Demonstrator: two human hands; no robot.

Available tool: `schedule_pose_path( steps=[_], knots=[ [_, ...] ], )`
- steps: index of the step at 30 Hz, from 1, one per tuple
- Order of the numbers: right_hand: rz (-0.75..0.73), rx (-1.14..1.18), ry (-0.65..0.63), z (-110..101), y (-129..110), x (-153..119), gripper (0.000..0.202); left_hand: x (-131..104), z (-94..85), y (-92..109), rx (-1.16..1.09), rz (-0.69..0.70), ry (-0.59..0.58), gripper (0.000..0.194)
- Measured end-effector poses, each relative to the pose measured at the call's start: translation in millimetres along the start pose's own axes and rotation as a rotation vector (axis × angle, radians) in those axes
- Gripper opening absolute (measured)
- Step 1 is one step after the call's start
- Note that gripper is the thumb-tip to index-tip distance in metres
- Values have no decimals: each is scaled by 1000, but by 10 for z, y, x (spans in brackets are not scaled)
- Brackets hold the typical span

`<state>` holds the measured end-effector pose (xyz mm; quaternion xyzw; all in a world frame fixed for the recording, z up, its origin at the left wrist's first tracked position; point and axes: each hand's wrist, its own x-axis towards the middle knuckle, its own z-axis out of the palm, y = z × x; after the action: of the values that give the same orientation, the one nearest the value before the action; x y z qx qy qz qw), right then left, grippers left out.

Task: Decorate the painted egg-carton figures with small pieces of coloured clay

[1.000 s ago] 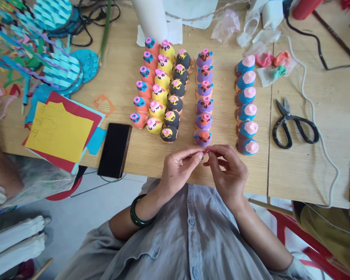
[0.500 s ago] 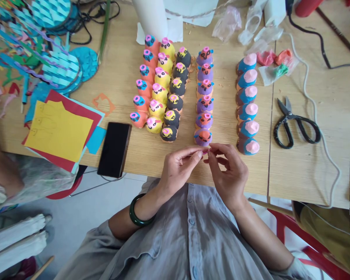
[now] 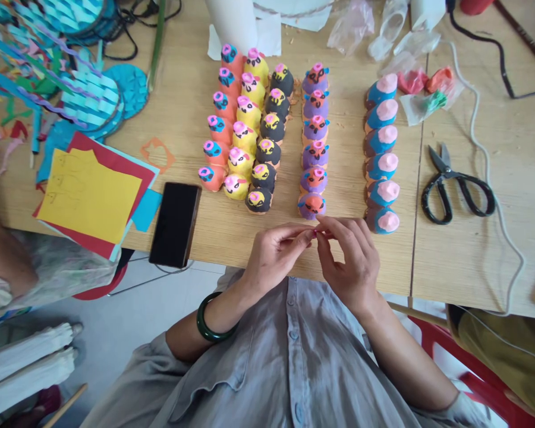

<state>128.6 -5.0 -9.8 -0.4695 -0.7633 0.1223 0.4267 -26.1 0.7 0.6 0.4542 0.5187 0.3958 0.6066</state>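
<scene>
Head view, and from where I stand the table (image 3: 345,148) fills most of the upper frame. It carries an orange row (image 3: 223,131), a yellow row (image 3: 245,138) and a black row (image 3: 267,153) of figures left of centre, a purple row (image 3: 315,156) at upper centre and a blue row (image 3: 378,166) to the right. Below the purple row, mid-frame, the left hand (image 3: 271,255) pinches a tiny pink bit (image 3: 314,233); the right hand (image 3: 354,258) meets it there, though whether its fingertips grip too I can't tell. Squeezed too hard, the bit might flatten or stick, being apparently soft; a slackened pinch could drop it, and a careless knuckle could nudge the nearest purple figure. The bit lies right at the fingertips, between the hands, barely a speck showing.
</scene>
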Motion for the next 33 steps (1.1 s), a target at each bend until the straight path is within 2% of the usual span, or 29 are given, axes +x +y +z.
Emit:
schedule_pose_path(
  steps=[7,13,16,21,26,29,33],
  knots=[
    [-78,-72,-118,-60,44,18,48,3,-23,22,79,35,-12,26],
    [-35,44,-130,-101,42,47,48,22,-44,36,20,-11,-25,31],
    [125,184,-58,-123,5,31,40,14,-38,51,-11,-23,2,28],
    [487,318,47,-121,-87,-29,12,-16,6,47,-85,7,51,28],
    [802,641,-2,-72,-145,14,22,-32,33,15,-92,69,56,30],
    [904,809,-32,-49,-155,62,27,-46,22,24,40,156,46,27],
    [918,833,6,-33,-171,91,27,-49,-3,-1,298,392,49,28]
  ],
)
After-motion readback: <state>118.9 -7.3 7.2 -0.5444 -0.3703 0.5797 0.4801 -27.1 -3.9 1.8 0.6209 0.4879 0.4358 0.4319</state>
